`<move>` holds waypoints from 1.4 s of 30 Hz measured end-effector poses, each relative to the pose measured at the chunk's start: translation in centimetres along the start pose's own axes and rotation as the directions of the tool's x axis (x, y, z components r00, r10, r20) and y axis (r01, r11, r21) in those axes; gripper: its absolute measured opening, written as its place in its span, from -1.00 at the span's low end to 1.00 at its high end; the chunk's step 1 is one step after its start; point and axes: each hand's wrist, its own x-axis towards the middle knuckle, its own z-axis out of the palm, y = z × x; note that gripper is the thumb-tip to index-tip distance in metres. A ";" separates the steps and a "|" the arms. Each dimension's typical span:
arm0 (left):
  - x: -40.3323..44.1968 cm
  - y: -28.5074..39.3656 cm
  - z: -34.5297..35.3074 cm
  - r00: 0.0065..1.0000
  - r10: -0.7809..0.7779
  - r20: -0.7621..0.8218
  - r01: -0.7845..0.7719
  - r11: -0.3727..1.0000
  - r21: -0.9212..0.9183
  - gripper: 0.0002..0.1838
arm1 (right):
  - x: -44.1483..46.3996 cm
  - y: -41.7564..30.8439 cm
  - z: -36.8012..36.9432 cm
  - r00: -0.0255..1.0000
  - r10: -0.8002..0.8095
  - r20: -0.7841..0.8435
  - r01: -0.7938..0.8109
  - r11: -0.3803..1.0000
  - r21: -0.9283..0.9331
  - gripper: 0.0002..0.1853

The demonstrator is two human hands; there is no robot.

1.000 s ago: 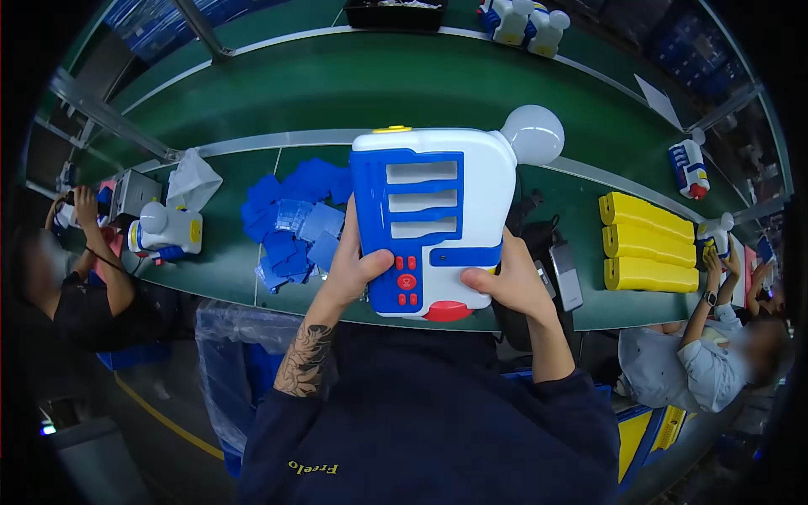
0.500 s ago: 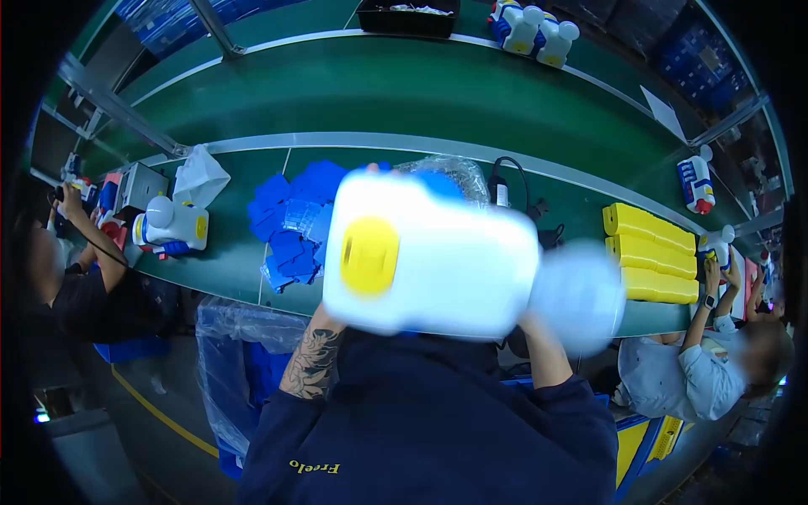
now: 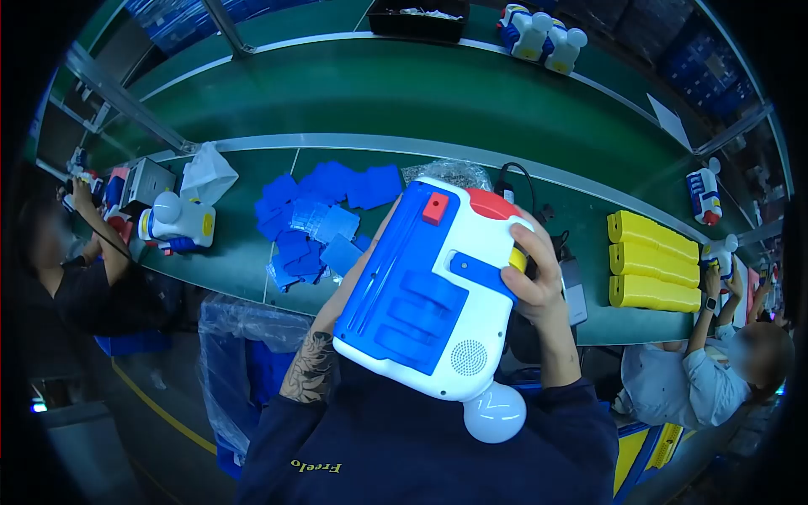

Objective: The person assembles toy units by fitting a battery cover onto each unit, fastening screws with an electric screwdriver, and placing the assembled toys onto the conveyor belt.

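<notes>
A white-and-blue plastic toy (image 3: 484, 324) is held up in front of my chest, tilted. Its face shows a red button, blue ribbed panels and a round speaker grille, and a white ball (image 3: 495, 413) sticks out at its lower end. My right hand (image 3: 543, 273) grips the right edge, its fingers curled near the red and yellow parts. Along the left edge lies my left hand (image 3: 358, 273), closed on the toy, with most of its fingers hidden behind it. Blue flat pieces (image 3: 324, 185) lie in a pile on the green bench beyond my left hand.
Several yellow parts (image 3: 652, 261) are stacked at right, beside a co-worker (image 3: 690, 370). Another co-worker (image 3: 93, 269) sits at left near a similar toy (image 3: 177, 223). A black tray (image 3: 419, 21) and two toys (image 3: 543, 42) stand at the back. A black cable (image 3: 522, 172) crosses the bench.
The toy has turned over and round: its plain white side with a yellow oval faced up before, now the blue-panelled side does. The ball has swung from the right to the bottom.
</notes>
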 end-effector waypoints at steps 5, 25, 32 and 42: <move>0.2 0.8 -2.1 0.975 -0.198 0.101 0.216 0.953 -0.214 -0.04 | 0.6 1.0 -0.6 0.992 -0.129 -0.007 0.129 0.990 -0.057 -0.27; 1.7 4.1 1.1 0.925 0.380 -0.007 -0.345 0.847 0.405 0.00 | -0.9 -4.7 3.4 0.501 0.754 0.424 -0.676 0.036 0.736 -0.26; 2.2 0.8 0.7 0.930 0.357 -0.090 -0.320 0.904 0.282 -0.29 | -3.4 -6.3 5.5 0.314 0.785 0.534 -0.616 -0.259 0.744 -0.35; 3.9 -2.5 0.2 0.950 0.303 -0.080 -0.264 0.910 0.319 -0.51 | -7.3 -5.2 8.7 0.322 0.947 -0.003 -0.700 0.240 0.673 -0.60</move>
